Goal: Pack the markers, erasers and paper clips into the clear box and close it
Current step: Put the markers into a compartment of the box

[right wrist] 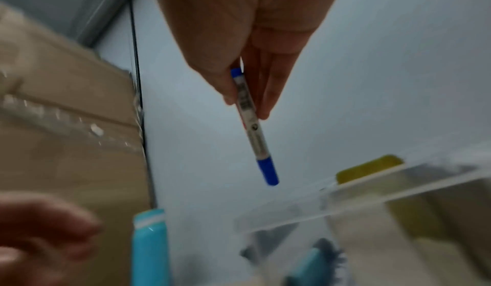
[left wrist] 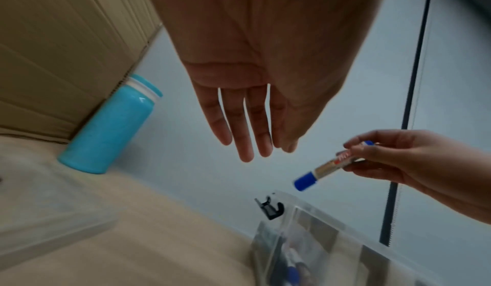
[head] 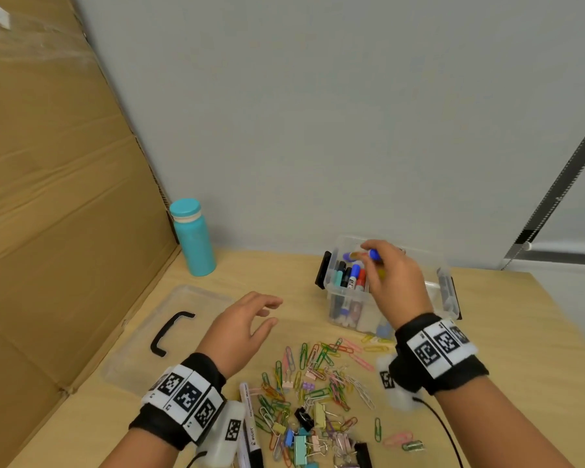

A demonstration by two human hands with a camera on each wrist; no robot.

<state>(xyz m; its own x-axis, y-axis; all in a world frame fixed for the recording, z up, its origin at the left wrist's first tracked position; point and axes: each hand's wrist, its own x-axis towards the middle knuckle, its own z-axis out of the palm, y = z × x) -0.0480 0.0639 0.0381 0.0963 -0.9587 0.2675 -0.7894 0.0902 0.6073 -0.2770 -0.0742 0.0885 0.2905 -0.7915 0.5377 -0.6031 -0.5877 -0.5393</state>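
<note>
Fingertips (right wrist: 263,105) and thumb of the right hand (head: 394,282) pinch a blue-capped marker (head: 360,255) near its back end, holding it above the open clear box (head: 347,297) with the cap pointing left and slightly down toward the box's left part; the wrist is raised, and the palm faces down. Just left of it, the left hand (head: 240,327) hovers above the table (head: 507,309) with palm down, fingers (left wrist: 240,135) straight and slightly spread, holding nothing. Inside the box stand at least four markers (head: 350,276) upright at its left end, their caps teal, black, blue and red; a yellow object shows behind the right hand, too hidden to name. One black latch (head: 322,270) hangs on the box's left end and another on its right. One clear lid (head: 183,319) with a black handle lies flat on the left side of the table, apart from the box. A scattered heap of coloured paper clips (head: 321,376) and binder clips, too many to count, lies near the person, between the wrists. At least one more marker (head: 250,423) lies at the near edge beside the left wrist. One turquoise bottle (head: 193,238) stands at the far left by a cardboard sheet (head: 58,197).
</note>
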